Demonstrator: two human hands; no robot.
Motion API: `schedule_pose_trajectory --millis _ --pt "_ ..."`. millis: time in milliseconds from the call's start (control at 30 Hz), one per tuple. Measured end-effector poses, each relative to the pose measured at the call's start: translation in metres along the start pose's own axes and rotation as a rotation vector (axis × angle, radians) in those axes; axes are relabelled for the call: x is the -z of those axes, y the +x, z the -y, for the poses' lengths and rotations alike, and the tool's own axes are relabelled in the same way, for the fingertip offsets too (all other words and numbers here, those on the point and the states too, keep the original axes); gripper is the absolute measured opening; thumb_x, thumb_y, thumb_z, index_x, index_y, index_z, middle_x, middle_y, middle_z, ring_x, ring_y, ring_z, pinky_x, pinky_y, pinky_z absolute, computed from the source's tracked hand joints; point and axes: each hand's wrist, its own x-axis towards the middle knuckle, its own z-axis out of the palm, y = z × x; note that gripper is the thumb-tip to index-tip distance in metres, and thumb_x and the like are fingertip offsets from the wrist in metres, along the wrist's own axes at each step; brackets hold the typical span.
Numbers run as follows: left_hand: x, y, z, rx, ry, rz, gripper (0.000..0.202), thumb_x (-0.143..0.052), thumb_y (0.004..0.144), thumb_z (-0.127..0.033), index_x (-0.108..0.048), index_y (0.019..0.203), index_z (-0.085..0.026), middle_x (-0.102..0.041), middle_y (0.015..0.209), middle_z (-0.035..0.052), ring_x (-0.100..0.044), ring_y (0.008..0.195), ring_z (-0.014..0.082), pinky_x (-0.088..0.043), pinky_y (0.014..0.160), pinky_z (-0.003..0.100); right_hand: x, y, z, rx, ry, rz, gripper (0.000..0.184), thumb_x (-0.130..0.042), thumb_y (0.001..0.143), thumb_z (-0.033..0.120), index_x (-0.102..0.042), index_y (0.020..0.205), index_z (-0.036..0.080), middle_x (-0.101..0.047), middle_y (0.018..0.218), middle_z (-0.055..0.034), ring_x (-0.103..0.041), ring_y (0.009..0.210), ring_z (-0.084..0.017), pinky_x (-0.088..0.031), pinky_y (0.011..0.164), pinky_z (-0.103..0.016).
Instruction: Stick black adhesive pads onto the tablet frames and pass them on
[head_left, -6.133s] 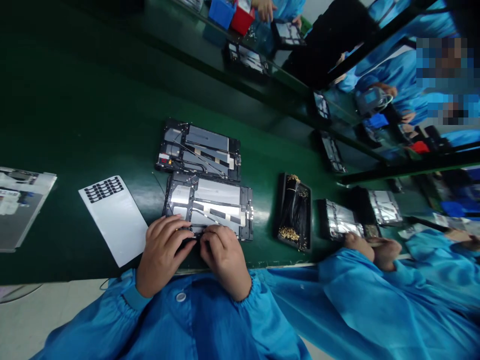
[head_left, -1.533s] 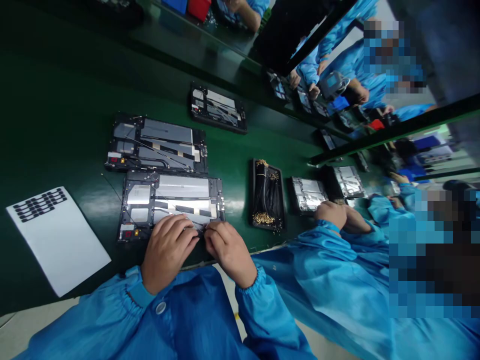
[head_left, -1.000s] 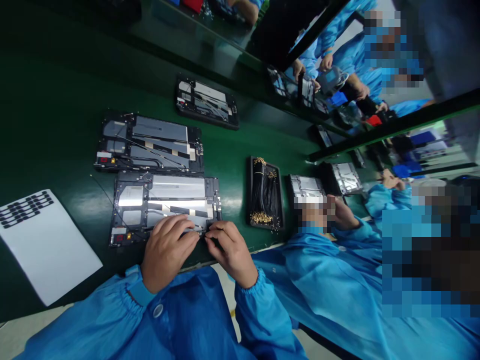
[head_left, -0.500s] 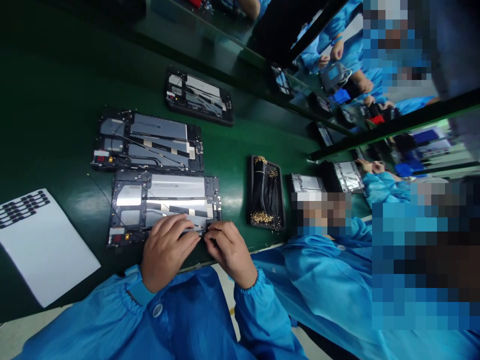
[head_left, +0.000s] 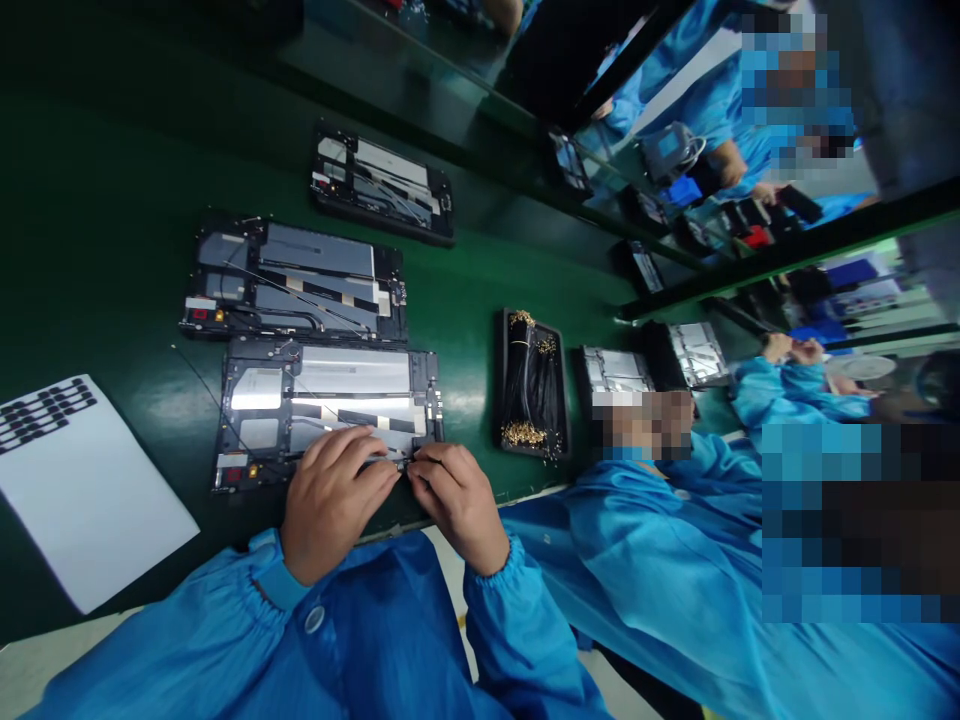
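An opened tablet [head_left: 349, 372] lies in front of me, with its silver batteries and dark ribbon cables exposed. My left hand [head_left: 336, 495] rests over its near edge, fingers bent and thumb close to the fingertips. At the near right corner, the fingers of my right hand [head_left: 459, 500] are pinched together, almost meeting my left fingertips. What lies between the fingers is too small and hidden to make out. A thin black cable [head_left: 196, 378] with a small gold tip sticks out past the tablet's left side and runs under my left hand.
Behind it lie a second opened tablet [head_left: 315, 275] and a smaller-looking third [head_left: 382, 185]. A black tray [head_left: 566, 400] holds bundled gold-tipped cables [head_left: 529, 385]. White sheet with black stickers [head_left: 97, 500] lies left. Co-worker's blue sleeve [head_left: 645, 520] and more devices [head_left: 694, 355] are right.
Both my hands stay at the near right corner with hardly any movement. The farthest tablet appears slightly further left. Co-workers' hands in the background at right have shifted.
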Motion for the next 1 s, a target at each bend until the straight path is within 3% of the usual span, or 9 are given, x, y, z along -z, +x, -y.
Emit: schedule_pose_trajectory --millis 167,333,867,1000 --pt "0.001 0.003 -0.003 0.04 -0.017 -0.004 0.003 -0.061 0.095 -0.022 -0.062 0.098 -0.021 -0.071 0.101 0.0023 -0.062 0.115 0.0239 -0.043 0.101 0.04 -0.014 -0.018 0.0 0.075 -0.024 -0.115 0.044 -0.058 0.096 0.009 -0.056 0.139 0.02 -0.068 0.12 -0.0137 -0.065 0.116 -0.024 -0.059 0.096 -0.042" --pt "0.002 0.003 -0.002 0.043 -0.021 -0.002 0.004 -0.061 0.095 -0.023 -0.059 0.098 -0.021 -0.07 0.099 0.0045 -0.062 0.112 0.0246 -0.045 0.096 0.04 -0.03 -0.032 -0.002 0.1 -0.052 -0.167 0.062 -0.062 0.092 0.009 -0.046 0.151 0.021 -0.069 0.121 -0.0143 -0.064 0.123 -0.027 -0.059 0.1 -0.047" --pt "0.001 0.002 0.0 0.068 -0.032 0.042 0.009 -0.059 0.094 -0.02 -0.057 0.104 -0.02 -0.068 0.106 0.006 -0.061 0.114 0.0248 -0.048 0.099 0.041 -0.039 -0.035 0.0 0.087 -0.128 -0.205 0.065 -0.06 0.093 0.012 -0.041 0.154 0.023 -0.065 0.126 -0.015 -0.061 0.124 -0.027 -0.058 0.101 -0.049" --pt "0.012 -0.003 0.004 -0.026 -0.111 0.039 0.018 -0.054 0.096 -0.017 -0.056 0.114 -0.021 -0.067 0.119 0.0056 -0.054 0.129 0.0229 -0.044 0.111 0.042 -0.039 -0.03 0.006 0.07 -0.189 -0.186 0.058 -0.063 0.093 0.018 -0.049 0.148 0.028 -0.064 0.125 -0.0126 -0.061 0.12 -0.027 -0.057 0.1 -0.05"
